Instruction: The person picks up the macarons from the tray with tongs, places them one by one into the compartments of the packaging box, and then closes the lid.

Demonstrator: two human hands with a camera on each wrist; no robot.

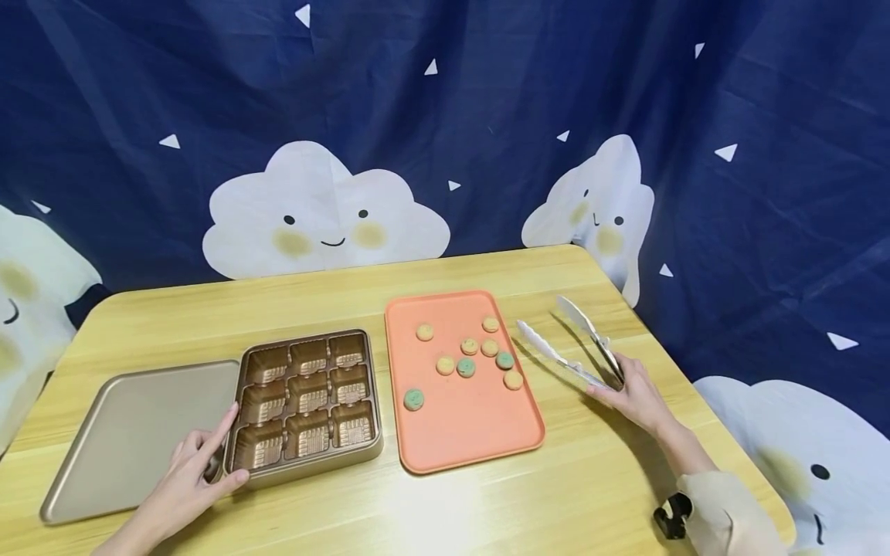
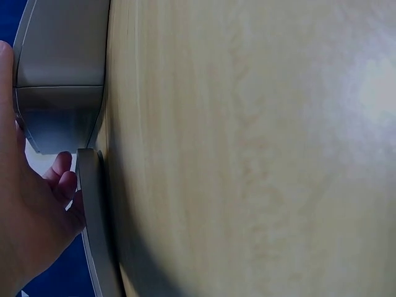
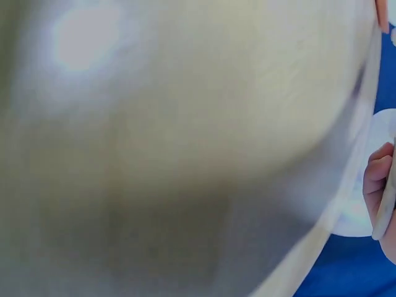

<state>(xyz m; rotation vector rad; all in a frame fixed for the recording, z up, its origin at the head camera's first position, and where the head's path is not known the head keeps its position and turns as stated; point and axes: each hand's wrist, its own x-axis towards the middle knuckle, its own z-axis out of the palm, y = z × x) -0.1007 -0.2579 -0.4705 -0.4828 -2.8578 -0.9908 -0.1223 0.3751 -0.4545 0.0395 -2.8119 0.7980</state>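
Note:
A bronze-coloured baking box [image 1: 376,436] with a divided insert of several square compartments stands left of centre, its compartments bare. At its near left corner my left hand [image 1: 182,472] touches the box with extended thumb and index finger; the other fingers bend inward. My right hand [image 1: 640,394] holds metal tongs [image 1: 545,347] by the handle end, their arms spread and pointing away over the table's right side. Between lies an orange tray [image 1: 466,436] bearing small round cookies, several yellow [image 1: 445,364] and three green [image 1: 413,399]. No cookie is between the tong tips.
A flat bronze lid [image 1: 153,425] lies left of the box, close against it. The wooden table [image 1: 445,506] has rounded corners and ends at a dark blue curtain [image 1: 487,100] printed with white clouds. The tray sits just right of the box.

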